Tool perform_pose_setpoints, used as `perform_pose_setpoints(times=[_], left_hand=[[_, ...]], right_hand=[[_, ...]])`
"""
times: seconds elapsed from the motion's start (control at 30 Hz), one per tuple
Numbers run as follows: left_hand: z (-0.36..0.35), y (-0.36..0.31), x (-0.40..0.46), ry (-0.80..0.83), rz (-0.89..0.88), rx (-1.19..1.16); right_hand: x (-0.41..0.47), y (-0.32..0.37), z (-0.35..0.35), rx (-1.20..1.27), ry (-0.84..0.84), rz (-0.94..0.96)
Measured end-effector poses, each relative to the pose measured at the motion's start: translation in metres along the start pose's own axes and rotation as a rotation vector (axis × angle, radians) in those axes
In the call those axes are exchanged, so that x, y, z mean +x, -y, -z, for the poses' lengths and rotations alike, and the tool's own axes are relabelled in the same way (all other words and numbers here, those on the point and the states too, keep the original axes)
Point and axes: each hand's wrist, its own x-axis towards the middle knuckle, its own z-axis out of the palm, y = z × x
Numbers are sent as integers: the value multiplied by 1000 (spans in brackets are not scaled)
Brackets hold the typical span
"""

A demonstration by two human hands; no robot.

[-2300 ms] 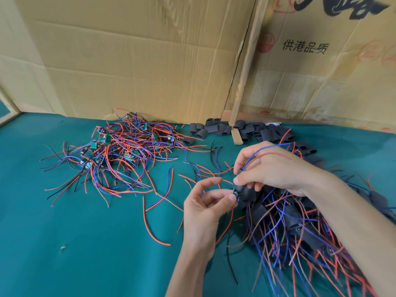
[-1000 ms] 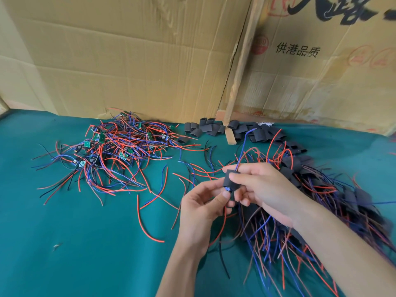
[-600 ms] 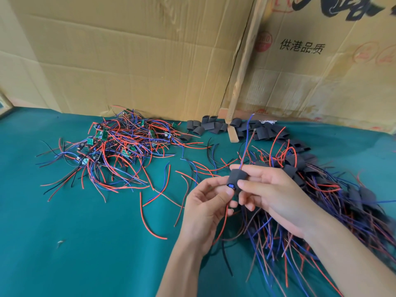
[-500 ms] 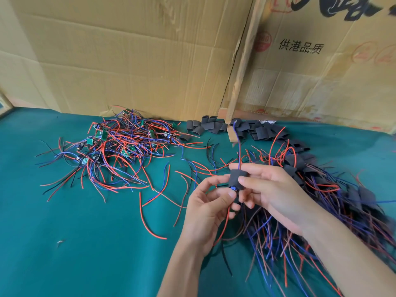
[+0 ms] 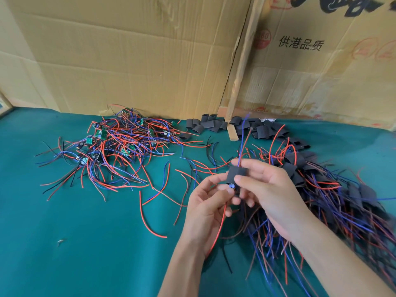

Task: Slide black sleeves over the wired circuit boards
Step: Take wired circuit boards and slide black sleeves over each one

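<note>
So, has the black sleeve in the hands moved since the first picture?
Yes. The black sleeve now sits higher in the view, closer to the foot of the wooden strip, than it did 2.3 s ago.

Both hands meet above the middle of the green table, forearms reaching in from the near edge. The right hand [image 5: 267,189] pinches a black sleeve [image 5: 236,174] between thumb and forefinger, remaining fingers loosely curled beneath. The left hand [image 5: 205,206], palm turned up, pinches the sleeve's lower end with thumb and fingertips.
</note>
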Motion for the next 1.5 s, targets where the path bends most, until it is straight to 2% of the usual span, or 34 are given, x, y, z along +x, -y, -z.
perform_pose_setpoints(times=[0.1, 0.17, 0.23, 0.37, 0.6, 0.77, 1.0, 1.27, 1.4, 1.5], left_hand=[[-1, 1, 0, -30, -27, 13], [-1, 1, -1, -48, -33, 26], [1, 2, 0, -57, -30, 53], [2, 1, 0, -7, -33, 79], [0, -3, -2, 33, -12, 114], [1, -3, -3, 82, 28, 121], [1, -4, -3, 90, 9, 128], [4, 0, -1, 38, -24, 142], [6, 3, 0, -10, -36, 179], [6, 5, 0, -17, -66, 295]], right_hand=[[-3, 1, 1, -260, -94, 151], [-4, 2, 4, -433, -74, 195], [-3, 6, 10, -488, -16, 190], [4, 17, 22, -525, 110, 190], [7, 25, 33, -535, 190, 172], [7, 25, 39, -641, 218, 150], [4, 23, 33, -289, 179, 32], [1, 13, 28, -170, 151, 24], [-2, 11, 28, -224, 131, 4], [-6, 15, 26, -507, 94, 64]])
